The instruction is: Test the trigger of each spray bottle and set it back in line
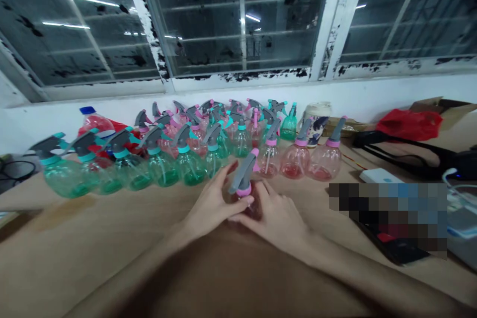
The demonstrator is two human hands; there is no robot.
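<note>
A small pink spray bottle (246, 184) with a grey trigger head and pink collar stands on the wooden table (112, 238) right in front of me. My left hand (212, 206) wraps its fingers round the bottle's left side, thumb near the collar. My right hand (274, 213) cups the bottle's body from the right. Both hands press against it. Behind it stand rows of spray bottles: green ones (160, 164) with teal collars to the left, pink ones (298, 156) to the right.
A red-filled bottle with a blue cap (93, 119) stands at the back left. A white power bank (378, 176), a black strap (402, 151), a red bag (410, 124) and a cardboard box (443, 107) lie at the right. Peeling window frames run behind the table.
</note>
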